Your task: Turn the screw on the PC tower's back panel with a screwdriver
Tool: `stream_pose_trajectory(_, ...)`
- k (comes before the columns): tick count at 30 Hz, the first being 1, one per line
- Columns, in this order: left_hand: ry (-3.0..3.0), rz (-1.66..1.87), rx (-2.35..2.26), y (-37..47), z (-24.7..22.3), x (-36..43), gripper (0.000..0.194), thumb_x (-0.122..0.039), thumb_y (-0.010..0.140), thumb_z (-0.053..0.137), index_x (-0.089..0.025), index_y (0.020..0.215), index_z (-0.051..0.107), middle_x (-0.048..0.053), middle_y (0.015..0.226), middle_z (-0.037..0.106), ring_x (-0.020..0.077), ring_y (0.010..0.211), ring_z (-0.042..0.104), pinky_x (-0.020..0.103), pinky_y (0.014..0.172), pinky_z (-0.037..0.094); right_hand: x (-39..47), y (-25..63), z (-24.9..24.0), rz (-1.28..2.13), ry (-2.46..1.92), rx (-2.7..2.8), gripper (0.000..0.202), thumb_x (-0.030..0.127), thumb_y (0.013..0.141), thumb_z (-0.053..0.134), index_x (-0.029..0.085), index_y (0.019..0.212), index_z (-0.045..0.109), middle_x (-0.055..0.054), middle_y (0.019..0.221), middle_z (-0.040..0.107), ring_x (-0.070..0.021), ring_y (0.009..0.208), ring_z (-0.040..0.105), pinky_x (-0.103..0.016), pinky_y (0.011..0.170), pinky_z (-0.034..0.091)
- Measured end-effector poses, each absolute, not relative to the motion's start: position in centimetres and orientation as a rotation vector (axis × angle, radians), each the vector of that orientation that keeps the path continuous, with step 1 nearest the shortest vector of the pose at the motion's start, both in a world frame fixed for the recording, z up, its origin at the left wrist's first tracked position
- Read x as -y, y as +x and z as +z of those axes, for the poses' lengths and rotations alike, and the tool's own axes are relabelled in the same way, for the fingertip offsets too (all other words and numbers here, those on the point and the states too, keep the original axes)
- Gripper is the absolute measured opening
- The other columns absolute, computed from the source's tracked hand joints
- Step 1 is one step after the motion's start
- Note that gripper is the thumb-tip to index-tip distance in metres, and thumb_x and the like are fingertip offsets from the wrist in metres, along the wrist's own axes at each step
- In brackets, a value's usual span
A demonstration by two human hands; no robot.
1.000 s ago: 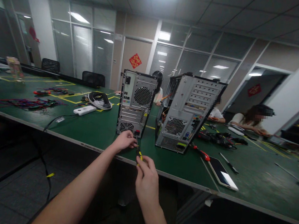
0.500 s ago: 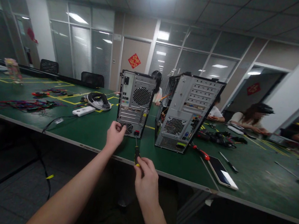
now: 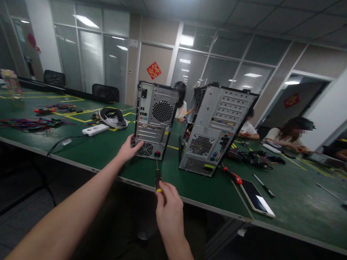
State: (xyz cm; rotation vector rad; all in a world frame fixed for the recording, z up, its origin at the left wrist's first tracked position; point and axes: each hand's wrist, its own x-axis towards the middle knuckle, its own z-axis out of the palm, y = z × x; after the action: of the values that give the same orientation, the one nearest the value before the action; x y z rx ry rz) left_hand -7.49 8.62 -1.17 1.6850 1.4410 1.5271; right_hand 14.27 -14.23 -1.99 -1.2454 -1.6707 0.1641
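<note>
A small computer case stands upright on the green table with its rear panel facing me. My left hand grips its lower left edge, thumb across the panel beside the bottom fan grille and the other fingers round the side, partly hidden. In my right hand is a screwdriver with a black and yellow handle. Its shaft points up at the panel's lower right corner, under the power socket; whether the tip sits in a screw is too small to tell.
A larger, open-sided computer case stands close on the right. Beyond it lie red-handled pliers, a phone and dark cables. To the left are a white power strip and coloured wires. Several people sit across the table.
My left hand has shifted left from beside the bottom fan grille to the case's left edge, its fingers now round the side. The right hand keeps the screwdriver at the same corner.
</note>
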Motion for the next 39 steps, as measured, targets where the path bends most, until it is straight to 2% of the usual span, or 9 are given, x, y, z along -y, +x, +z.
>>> stream_pose_trajectory(4, 1.733, 1.395, -1.398, -7.55, -1.84, -8.6, 0.06, -0.067, 0.089, 0.058, -0.022, 0.128, 0.062, 0.011, 0.129, 0.071, 0.0292, 0.119, 0.066, 0.04, 0.106, 0.047, 14.29, 14.23, -1.86, 0.192, -1.232, 1.687, 0.033, 0.01, 0.094, 0.054, 0.017, 0.121, 0.073, -0.013, 0.117, 0.07, -0.0239, 0.107, 0.07, -0.037, 0.099, 0.057)
stream_pose_trajectory(11, 1.78, 1.428, -1.37, -7.79, -2.11, -8.72, 0.062, -0.066, 0.089, 0.058, -0.022, 0.132, 0.062, 0.011, 0.13, 0.071, 0.0276, 0.118, 0.067, 0.038, 0.105, 0.048, 14.42, 14.07, -1.95, 0.168, -1.213, 1.73, 0.039, 0.006, 0.094, 0.047, 0.018, 0.118, 0.075, -0.013, 0.123, 0.066, -0.0224, 0.108, 0.069, -0.035, 0.099, 0.056)
stream_pose_trajectory(15, 1.782, 1.422, -1.376, -7.76, -2.11, -8.72, 0.061, -0.066, 0.089, 0.058, -0.022, 0.131, 0.064, 0.011, 0.128, 0.072, 0.0279, 0.117, 0.068, 0.038, 0.104, 0.048, 14.34, 14.09, -2.02, 0.172, -1.228, 1.672, 0.034, 0.01, 0.095, 0.05, 0.018, 0.12, 0.073, -0.013, 0.12, 0.068, -0.0234, 0.108, 0.068, -0.038, 0.1, 0.056)
stream_pose_trajectory(19, 1.77, 1.423, -1.39, -7.74, -2.07, -8.63, 0.06, -0.065, 0.089, 0.058, -0.022, 0.13, 0.064, 0.011, 0.127, 0.072, 0.0278, 0.115, 0.069, 0.037, 0.102, 0.05, 14.28, 14.1, -2.16, 0.206, -1.221, 1.647, 0.03, 0.012, 0.096, 0.054, 0.018, 0.119, 0.072, -0.012, 0.116, 0.068, -0.0232, 0.106, 0.068, -0.036, 0.097, 0.057)
stream_pose_trajectory(29, 1.755, 1.426, -1.376, -7.64, -1.84, -8.34, 0.059, -0.065, 0.089, 0.059, -0.022, 0.13, 0.064, 0.01, 0.127, 0.073, 0.0278, 0.115, 0.069, 0.037, 0.102, 0.049, 14.3, 14.41, -2.3, 0.154, -1.209, 1.692, 0.036, 0.008, 0.095, 0.049, 0.019, 0.119, 0.073, -0.012, 0.123, 0.066, -0.0228, 0.112, 0.067, -0.037, 0.102, 0.054)
stream_pose_trajectory(39, 1.755, 1.432, -1.383, -7.59, -1.84, -8.4, 0.059, -0.065, 0.088, 0.059, -0.022, 0.128, 0.065, 0.011, 0.126, 0.073, 0.0285, 0.115, 0.069, 0.038, 0.102, 0.049, 14.25, 13.95, -2.2, 0.139, -1.256, 1.628, 0.026, 0.012, 0.092, 0.054, 0.017, 0.114, 0.067, -0.013, 0.113, 0.067, -0.0239, 0.1, 0.068, -0.036, 0.089, 0.058)
